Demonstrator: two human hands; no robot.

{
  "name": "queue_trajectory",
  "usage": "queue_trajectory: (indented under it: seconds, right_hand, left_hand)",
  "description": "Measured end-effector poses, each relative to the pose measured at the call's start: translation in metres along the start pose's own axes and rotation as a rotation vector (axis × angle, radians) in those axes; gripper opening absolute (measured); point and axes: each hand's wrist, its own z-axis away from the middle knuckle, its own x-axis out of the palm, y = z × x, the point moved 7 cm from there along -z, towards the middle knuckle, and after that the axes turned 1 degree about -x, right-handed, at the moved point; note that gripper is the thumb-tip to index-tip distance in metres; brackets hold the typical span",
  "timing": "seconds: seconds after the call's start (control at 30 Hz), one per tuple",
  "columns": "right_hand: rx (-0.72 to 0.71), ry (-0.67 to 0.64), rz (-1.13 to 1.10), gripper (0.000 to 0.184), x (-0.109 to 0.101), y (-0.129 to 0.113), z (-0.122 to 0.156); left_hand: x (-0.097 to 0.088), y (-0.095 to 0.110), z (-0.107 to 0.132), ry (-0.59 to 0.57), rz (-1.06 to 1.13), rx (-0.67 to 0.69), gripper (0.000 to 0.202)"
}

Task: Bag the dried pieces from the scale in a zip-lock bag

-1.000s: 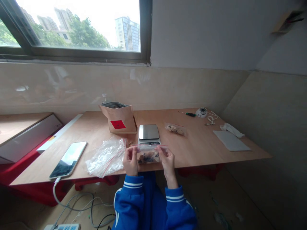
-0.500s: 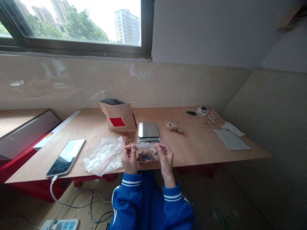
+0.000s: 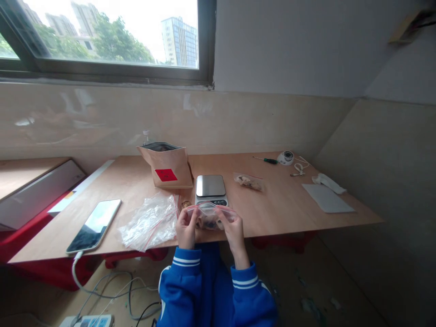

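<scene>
A clear zip bag [image 3: 208, 222] with a red-edged top and brown and dark dried pieces inside hangs between my hands at the table's front edge. My left hand [image 3: 186, 228] pinches its top edge on the left, and my right hand [image 3: 233, 229] pinches it on the right. The bag's mouth bows apart in the middle. Just beyond it stands a small kitchen scale [image 3: 210, 186] with a bare metal plate. A brownish piece [image 3: 185, 204] lies beside the scale, partly hidden by the bag and my left hand. Several flat clear zip bags [image 3: 150, 222] lie left of my left hand.
A brown paper pouch [image 3: 170, 168] with a red label stands open behind the flat bags. Another filled zip bag [image 3: 248, 181] lies right of the scale. A phone [image 3: 95, 225] on a cable is at left. A screwdriver [image 3: 270, 161], white camera [image 3: 286, 157] and white sheet [image 3: 327, 198] are at right.
The zip bag's top edge was straight and flat; now it bows apart in the middle. My hands have moved slightly closer together, still pinching it.
</scene>
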Motion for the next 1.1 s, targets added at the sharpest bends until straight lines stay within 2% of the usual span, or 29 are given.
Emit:
queue_trajectory:
  seconds: [0.27,0.4,0.6,0.7,0.8,0.9,1.0,1.1]
  right_hand:
    - [-0.080,0.051,0.128,0.028,-0.015,-0.012,-0.004]
    - [-0.127,0.047,0.176,0.025,-0.013,-0.017,-0.005]
    - [-0.161,0.018,0.198,0.022,-0.012,-0.021,-0.004]
    - [-0.268,0.015,0.313,0.025,-0.016,-0.039,-0.005]
    - [-0.451,0.034,0.562,0.029,-0.015,-0.073,-0.004]
    - [-0.566,-0.158,0.839,0.026,0.012,-0.095,-0.005]
    - [-0.556,-0.374,0.987,0.017,0.040,-0.096,-0.008]
    - [-0.554,-0.493,1.033,0.014,0.058,-0.092,-0.009]
  left_hand:
    - [-0.003,-0.002,-0.002,-0.001,-0.011,-0.036,0.034]
    - [-0.005,-0.004,-0.004,-0.014,-0.057,-0.021,0.028]
    - [-0.007,-0.001,-0.002,0.043,-0.065,0.025,0.028]
    - [-0.004,0.003,-0.002,0.047,-0.058,0.033,0.028]
    - [0.001,0.006,-0.003,0.006,-0.062,0.024,0.027]
    - [0.006,0.008,-0.005,-0.058,-0.066,0.029,0.030]
    - [0.007,0.009,-0.007,-0.092,-0.052,0.054,0.033]
    - [0.005,0.009,-0.008,-0.087,-0.052,0.083,0.032]
